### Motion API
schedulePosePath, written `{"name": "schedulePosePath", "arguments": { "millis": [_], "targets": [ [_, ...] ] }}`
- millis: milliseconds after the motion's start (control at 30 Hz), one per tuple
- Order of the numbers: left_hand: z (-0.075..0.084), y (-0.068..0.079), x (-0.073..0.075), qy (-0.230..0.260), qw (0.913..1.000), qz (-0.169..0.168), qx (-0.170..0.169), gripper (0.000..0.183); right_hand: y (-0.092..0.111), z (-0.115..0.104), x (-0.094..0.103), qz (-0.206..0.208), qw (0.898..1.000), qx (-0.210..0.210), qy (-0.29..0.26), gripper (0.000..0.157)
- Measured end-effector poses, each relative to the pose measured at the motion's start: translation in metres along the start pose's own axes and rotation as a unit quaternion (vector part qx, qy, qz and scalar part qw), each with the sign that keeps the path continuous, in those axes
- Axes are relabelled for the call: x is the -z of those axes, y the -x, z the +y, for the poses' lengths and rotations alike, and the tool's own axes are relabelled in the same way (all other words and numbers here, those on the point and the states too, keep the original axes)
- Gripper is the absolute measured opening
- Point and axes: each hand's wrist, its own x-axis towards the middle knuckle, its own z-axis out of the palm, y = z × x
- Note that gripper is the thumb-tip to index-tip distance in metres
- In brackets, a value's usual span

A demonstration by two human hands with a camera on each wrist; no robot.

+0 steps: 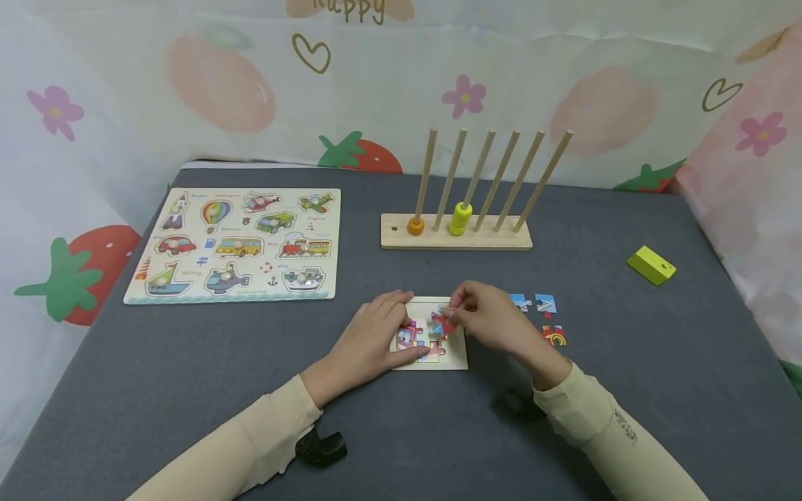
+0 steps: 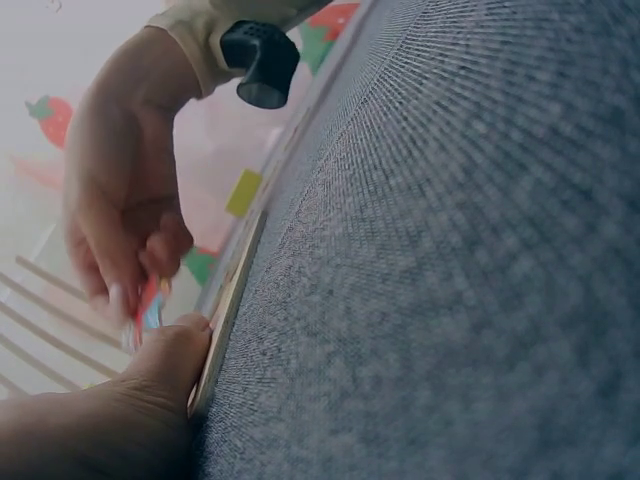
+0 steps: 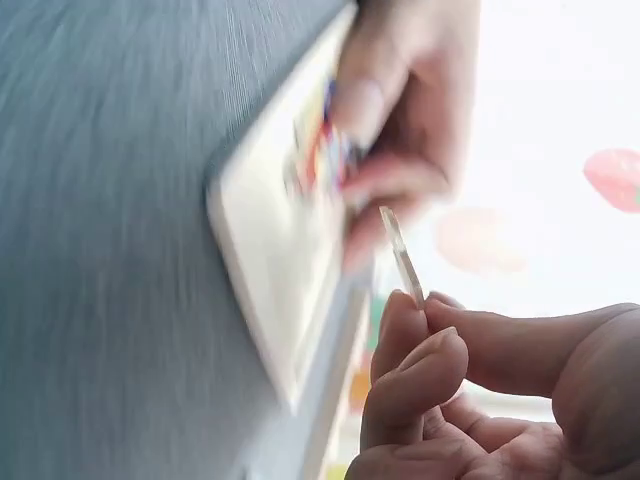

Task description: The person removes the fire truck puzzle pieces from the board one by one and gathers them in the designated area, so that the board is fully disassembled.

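While the left hand [image 1: 376, 330], thumb and fingers extended and apart, rested on the left side of a pale square wooden puzzle tray [image 1: 460, 359], the right hand [image 1: 491, 316] pinched a thin red-and-blue jigsaw piece [image 1: 446, 327] between thumb and fingertips, above the tray. Pink multicoloured jigsaw pieces [image 1: 408, 337] lay in the tray. Three loose blue or red picture pieces [image 1: 546, 304] lay right of it on the dark grey worktop [image 1: 401, 445]; a six-dowel pale wooden stand [image 1: 495, 241] stood behind.
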Motion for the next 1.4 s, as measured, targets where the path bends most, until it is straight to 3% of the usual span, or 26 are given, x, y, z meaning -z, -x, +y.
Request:
{"name": "schedulePosePath", "arguments": {
  "millis": [367, 600, 967, 1100, 1233, 1400],
  "targets": [
    [0.0, 0.0, 0.0, 0.0, 1.0, 0.002, -0.005, 0.042, 0.038, 0.048, 0.058, 0.017, 0.997, -0.072, -0.004, 0.027],
    [-0.001, 0.001, 0.0, 0.005, 1.0, 0.004, -0.007, 0.041, 0.048, 0.066, 0.062, 0.009, 0.995, -0.095, 0.015, 0.027],
    [-0.002, 0.002, -0.003, 0.006, 0.9999, 0.006, -0.008, 0.041, 0.045, 0.072, 0.058, 0.033, 0.993, -0.098, 0.064, 0.029],
    [-0.003, 0.001, -0.004, 0.002, 0.9999, 0.009, -0.01, 0.041, 0.046, 0.071, 0.059, 0.038, 0.992, -0.072, 0.094, 0.025],
    [-0.003, 0.0, -0.005, 0.0, 0.9999, 0.013, -0.01, 0.041, 0.049, 0.071, 0.06, 0.041, 0.988, -0.011, 0.148, 0.021],
    [-0.003, 0.0, -0.004, 0.002, 0.9998, 0.015, -0.012, 0.041, 0.053, 0.073, 0.061, 0.034, 0.981, 0.037, 0.187, 0.028]
  ]
}}
